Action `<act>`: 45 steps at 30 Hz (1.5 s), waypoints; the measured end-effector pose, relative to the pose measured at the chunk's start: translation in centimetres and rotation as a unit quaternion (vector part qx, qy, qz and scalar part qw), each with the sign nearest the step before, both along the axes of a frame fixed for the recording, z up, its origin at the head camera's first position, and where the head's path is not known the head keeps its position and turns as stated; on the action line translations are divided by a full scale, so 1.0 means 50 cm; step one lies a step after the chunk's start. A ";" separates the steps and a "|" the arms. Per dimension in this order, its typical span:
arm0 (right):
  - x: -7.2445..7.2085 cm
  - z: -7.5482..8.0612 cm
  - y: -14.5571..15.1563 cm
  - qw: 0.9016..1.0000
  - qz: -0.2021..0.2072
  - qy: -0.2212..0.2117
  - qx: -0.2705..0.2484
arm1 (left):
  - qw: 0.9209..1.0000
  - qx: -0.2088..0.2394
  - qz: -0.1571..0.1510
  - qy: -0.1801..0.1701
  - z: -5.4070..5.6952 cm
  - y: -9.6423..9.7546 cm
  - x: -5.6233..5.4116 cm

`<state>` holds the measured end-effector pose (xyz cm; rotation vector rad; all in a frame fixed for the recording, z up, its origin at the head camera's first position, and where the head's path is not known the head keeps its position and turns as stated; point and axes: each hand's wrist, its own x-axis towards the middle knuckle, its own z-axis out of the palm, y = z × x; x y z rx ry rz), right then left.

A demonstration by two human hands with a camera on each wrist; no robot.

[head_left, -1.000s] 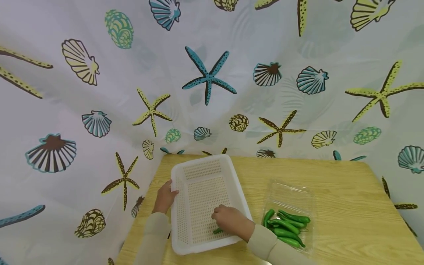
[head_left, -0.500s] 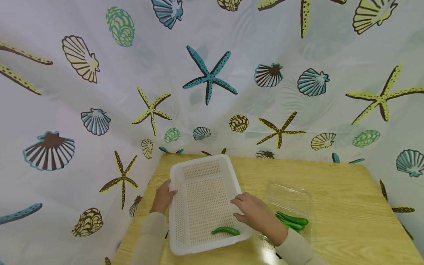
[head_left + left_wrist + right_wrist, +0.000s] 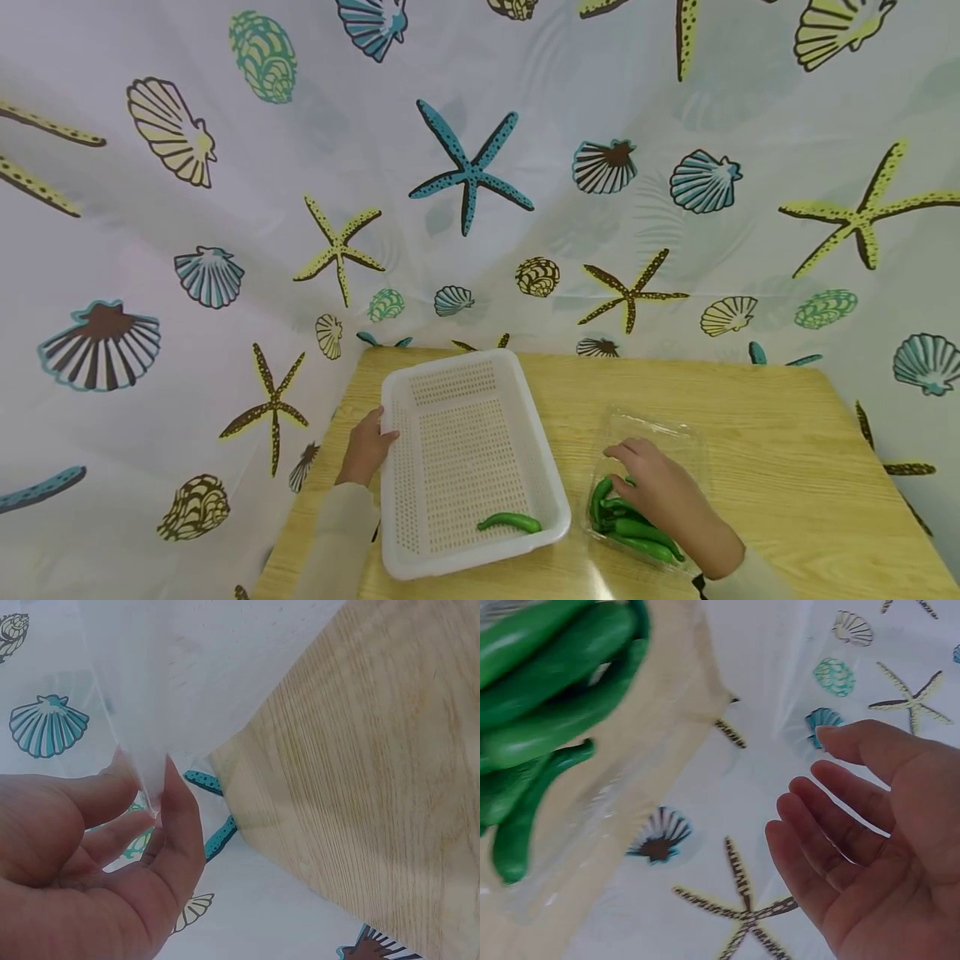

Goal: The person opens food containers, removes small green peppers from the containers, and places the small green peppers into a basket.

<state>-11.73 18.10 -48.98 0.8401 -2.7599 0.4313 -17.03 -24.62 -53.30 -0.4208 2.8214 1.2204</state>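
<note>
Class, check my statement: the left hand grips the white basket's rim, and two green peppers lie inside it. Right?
Not quite: the head view shows one green pepper inside the white basket, not two. The left hand does grip its rim.

No text, label, brand, number or sign can be read in any view: none on the white basket at six o'clock, the clear box between four and five, or the sheet at twelve, whose prints are pictures only.
</note>
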 end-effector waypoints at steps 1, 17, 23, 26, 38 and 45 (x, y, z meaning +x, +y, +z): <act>0.004 -0.006 0.010 1.000 -0.009 -0.015 0.000 | 1.000 0.000 -0.001 0.001 0.001 0.001 0.001; 0.042 -0.145 0.109 0.986 -0.086 -0.143 0.027 | 1.000 -0.013 -0.008 -0.006 -0.001 0.000 0.001; 0.045 -0.157 0.116 0.986 -0.084 -0.145 0.004 | 1.000 0.000 -0.014 -0.005 -0.005 -0.006 -0.001; 0.041 -0.157 0.118 0.990 -0.059 -0.129 -0.022 | 1.000 -0.009 -0.013 0.002 -0.003 -0.008 -0.001; 0.032 -0.167 0.139 0.984 -0.021 -0.161 -0.075 | 1.000 -0.006 -0.014 -0.025 -0.004 -0.005 -0.003; 0.025 -0.124 0.133 0.983 -0.038 -0.164 -0.079 | 1.000 -0.007 -0.014 -0.017 -0.008 -0.008 -0.004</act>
